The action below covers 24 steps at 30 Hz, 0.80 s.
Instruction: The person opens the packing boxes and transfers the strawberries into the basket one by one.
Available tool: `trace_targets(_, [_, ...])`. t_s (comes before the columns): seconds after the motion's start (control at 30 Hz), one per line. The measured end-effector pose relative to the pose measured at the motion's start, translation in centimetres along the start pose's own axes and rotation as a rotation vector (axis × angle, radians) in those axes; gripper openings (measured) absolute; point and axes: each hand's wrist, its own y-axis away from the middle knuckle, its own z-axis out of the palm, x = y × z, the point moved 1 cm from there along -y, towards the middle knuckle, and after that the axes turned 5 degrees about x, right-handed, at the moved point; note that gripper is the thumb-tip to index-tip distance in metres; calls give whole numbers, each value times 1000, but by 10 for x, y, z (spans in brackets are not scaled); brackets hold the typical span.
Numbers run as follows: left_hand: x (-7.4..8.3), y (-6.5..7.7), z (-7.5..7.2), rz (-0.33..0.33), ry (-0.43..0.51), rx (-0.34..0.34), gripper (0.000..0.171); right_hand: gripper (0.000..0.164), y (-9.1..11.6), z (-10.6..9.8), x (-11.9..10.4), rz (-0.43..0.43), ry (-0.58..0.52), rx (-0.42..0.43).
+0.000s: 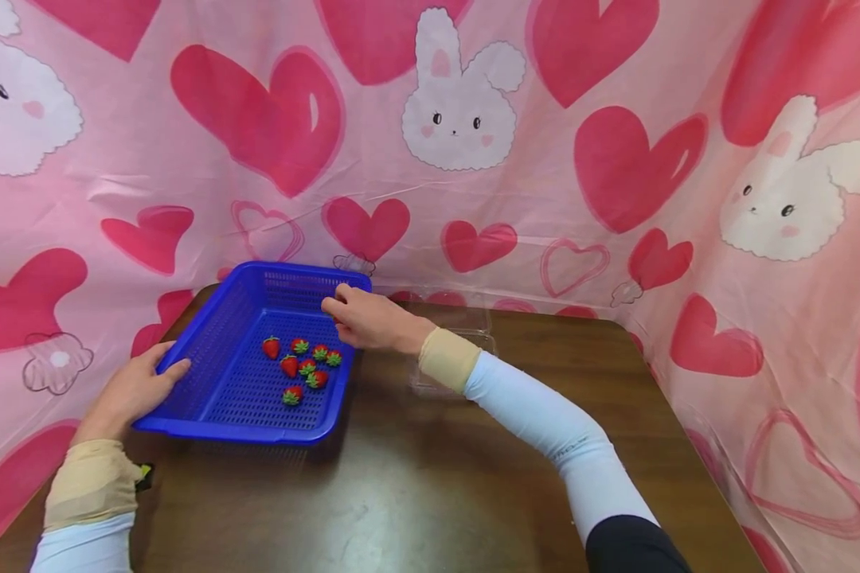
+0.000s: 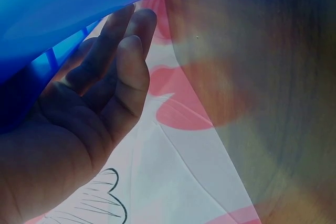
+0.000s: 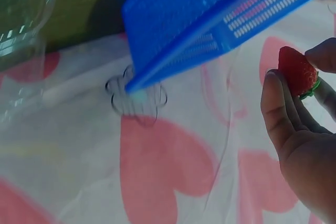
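A blue plastic basket (image 1: pixel 247 430) with slotted sides and floor is tilted at the left of the table, its near end off the tabletop. My left hand (image 1: pixel 130 387) grips its left rim, thumb over the edge; in the left wrist view the fingers (image 2: pixel 137 72) lie beneath the basket. Several strawberries (image 1: pixel 290 367) with green caps lie on the basket floor, mostly toward its right side. Above the basket's right rim is my right hand (image 1: pixel 373 320). In the right wrist view it pinches one strawberry (image 3: pixel 295 71) between thumb and fingers; the head view hides this fruit.
Clear plastic containers (image 1: pixel 430 390) stand on the brown table (image 1: pixel 430 493) behind and below the right forearm, partly covered by it. A pink cloth (image 1: pixel 373 159) with hearts and rabbits hangs around the table's back and sides.
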Motion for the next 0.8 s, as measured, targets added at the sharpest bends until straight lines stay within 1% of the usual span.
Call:
trace_targets(0.1, [1, -1, 0, 4, -6, 7, 72, 7, -4, 10, -7, -8, -30, -23])
trace_targets(0.17, [1, -1, 0, 12, -7, 15, 71, 7, -6, 17, -12, -12, -57, -57])
trace_targets(0.23, [2, -2, 1, 18, -6, 20, 71, 9, -8, 26, -17, -7, -75, -107])
trace_targets(0.37, [1, -3, 2, 19, -2, 18, 71, 16, -11, 45, -26, 34, -95, -226])
trace_targets(0.47, [0, -4, 2, 22, -8, 24, 70, 18, -13, 57, -32, 61, -92, -287])
trace_targets(0.53, [0, -4, 3, 24, -11, 27, 70, 17, -15, 62, -36, 72, -78, -306])
trace_targets(0.67, [-1, -3, 2, 21, 0, 29, 69, 18, -23, 65, -44, 100, -58, -339])
trace_targets(0.8, [-2, -3, 0, 5, 13, 13, 71, 21, -30, 68, -52, 125, -52, -414])
